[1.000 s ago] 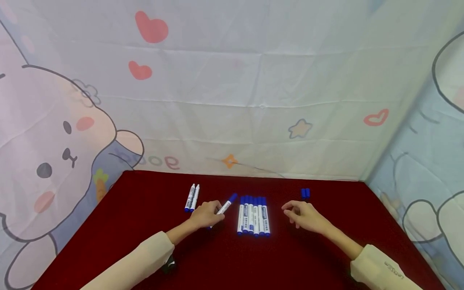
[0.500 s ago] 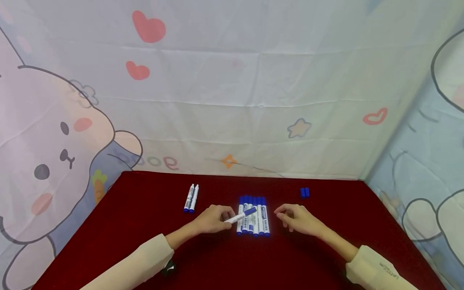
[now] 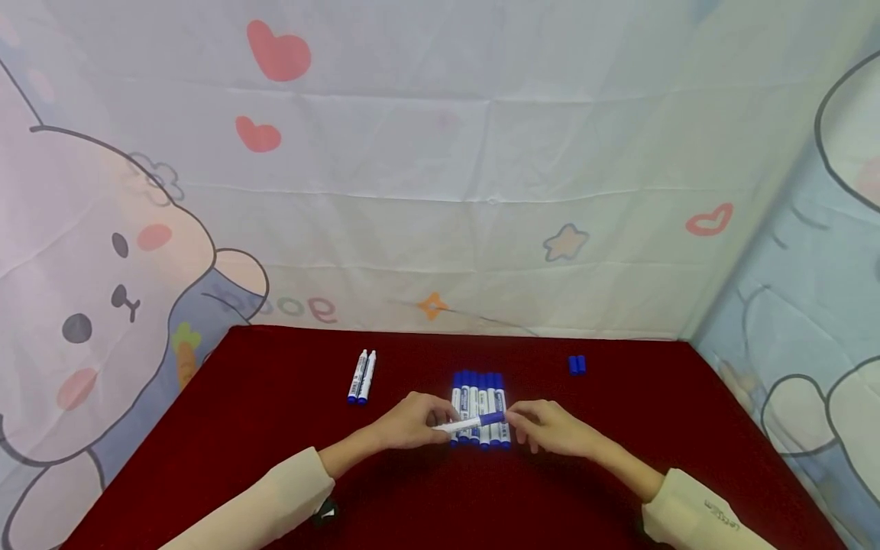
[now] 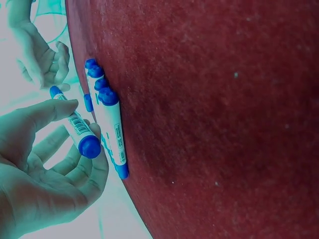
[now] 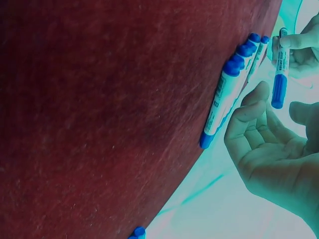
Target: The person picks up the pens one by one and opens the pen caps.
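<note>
Above the middle of a row of six capped markers [image 3: 474, 389], the person's left hand [image 3: 415, 422] pinches a marker [image 3: 472, 422] between thumb and fingers, its other fingers curved loosely below the barrel. The marker is held clear of the row, nearly level across it, its blue cap [image 3: 492, 418] pointing toward the right hand [image 3: 555, 429]. That hand has thumb and fingers parted and softly bent, with the cap's end near the gap between them; whether a fingertip touches it, I cannot tell. Left of the row, two white-tipped pens [image 3: 361, 377] lie side by side on the red cloth [image 3: 275, 397]; beyond the right hand, two blue caps [image 3: 577, 365] sit together.
</note>
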`<state>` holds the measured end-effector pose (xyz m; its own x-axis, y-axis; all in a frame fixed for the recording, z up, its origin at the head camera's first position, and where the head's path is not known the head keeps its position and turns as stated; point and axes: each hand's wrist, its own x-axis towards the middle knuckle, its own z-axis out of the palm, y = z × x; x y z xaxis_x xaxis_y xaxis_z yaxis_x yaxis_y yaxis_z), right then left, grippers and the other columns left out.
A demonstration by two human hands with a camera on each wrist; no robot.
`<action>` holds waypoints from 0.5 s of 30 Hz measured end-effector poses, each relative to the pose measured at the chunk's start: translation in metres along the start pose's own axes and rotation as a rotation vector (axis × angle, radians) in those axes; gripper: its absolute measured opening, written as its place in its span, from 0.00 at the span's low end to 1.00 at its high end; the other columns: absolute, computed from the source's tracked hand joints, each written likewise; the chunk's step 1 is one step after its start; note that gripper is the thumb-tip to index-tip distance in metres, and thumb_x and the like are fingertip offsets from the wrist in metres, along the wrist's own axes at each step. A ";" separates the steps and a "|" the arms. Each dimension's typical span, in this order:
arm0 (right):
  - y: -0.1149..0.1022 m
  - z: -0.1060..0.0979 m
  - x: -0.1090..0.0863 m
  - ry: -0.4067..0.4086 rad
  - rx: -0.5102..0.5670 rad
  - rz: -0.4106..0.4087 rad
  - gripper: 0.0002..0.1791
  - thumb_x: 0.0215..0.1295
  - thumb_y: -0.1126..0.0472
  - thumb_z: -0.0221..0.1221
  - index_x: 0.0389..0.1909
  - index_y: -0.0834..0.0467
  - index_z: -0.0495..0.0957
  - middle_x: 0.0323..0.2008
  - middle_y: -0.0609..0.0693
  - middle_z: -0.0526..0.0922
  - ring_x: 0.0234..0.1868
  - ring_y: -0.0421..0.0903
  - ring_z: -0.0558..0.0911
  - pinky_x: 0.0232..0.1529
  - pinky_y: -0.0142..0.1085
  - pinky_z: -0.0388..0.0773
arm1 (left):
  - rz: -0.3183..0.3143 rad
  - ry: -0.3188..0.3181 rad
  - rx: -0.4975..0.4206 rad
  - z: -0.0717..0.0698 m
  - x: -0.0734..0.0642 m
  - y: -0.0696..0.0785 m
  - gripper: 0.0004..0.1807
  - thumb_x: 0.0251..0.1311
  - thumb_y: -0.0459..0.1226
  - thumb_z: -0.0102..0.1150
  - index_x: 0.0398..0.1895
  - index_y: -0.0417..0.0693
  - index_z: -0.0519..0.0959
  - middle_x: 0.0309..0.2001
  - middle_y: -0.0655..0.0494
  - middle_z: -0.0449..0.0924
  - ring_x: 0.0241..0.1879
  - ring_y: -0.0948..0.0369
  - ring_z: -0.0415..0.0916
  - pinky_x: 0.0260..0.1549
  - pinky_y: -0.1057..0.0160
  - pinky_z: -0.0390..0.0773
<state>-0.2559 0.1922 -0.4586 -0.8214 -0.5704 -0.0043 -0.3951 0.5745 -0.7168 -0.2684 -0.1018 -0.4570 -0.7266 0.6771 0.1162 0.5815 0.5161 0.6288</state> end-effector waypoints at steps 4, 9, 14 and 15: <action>-0.002 0.001 0.000 -0.043 0.024 -0.017 0.21 0.82 0.51 0.48 0.47 0.64 0.81 0.27 0.51 0.82 0.23 0.39 0.78 0.22 0.30 0.75 | 0.013 -0.008 0.005 0.000 0.000 0.002 0.12 0.57 0.29 0.70 0.45 0.42 0.87 0.31 0.50 0.86 0.30 0.69 0.74 0.32 0.72 0.75; -0.005 0.001 -0.001 -0.091 0.042 -0.036 0.18 0.81 0.53 0.50 0.49 0.63 0.81 0.29 0.51 0.83 0.24 0.39 0.79 0.23 0.30 0.76 | 0.007 -0.030 0.001 0.002 0.000 0.004 0.12 0.57 0.30 0.71 0.45 0.43 0.87 0.32 0.51 0.85 0.29 0.70 0.73 0.31 0.73 0.75; -0.008 0.003 0.000 -0.137 0.066 -0.046 0.17 0.80 0.54 0.51 0.50 0.62 0.81 0.30 0.51 0.83 0.25 0.38 0.79 0.24 0.29 0.76 | 0.018 -0.055 -0.028 0.005 0.001 0.007 0.11 0.59 0.31 0.70 0.46 0.42 0.87 0.33 0.51 0.85 0.28 0.72 0.72 0.30 0.74 0.75; -0.008 0.003 0.000 -0.142 0.069 -0.044 0.16 0.80 0.54 0.51 0.51 0.62 0.81 0.30 0.51 0.83 0.25 0.38 0.79 0.24 0.28 0.76 | 0.023 -0.059 -0.036 0.005 0.001 0.008 0.11 0.59 0.31 0.70 0.46 0.42 0.87 0.33 0.51 0.85 0.28 0.72 0.72 0.30 0.74 0.75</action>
<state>-0.2511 0.1855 -0.4551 -0.7353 -0.6744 -0.0667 -0.3966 0.5081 -0.7645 -0.2629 -0.0940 -0.4555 -0.6898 0.7189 0.0855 0.5831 0.4817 0.6542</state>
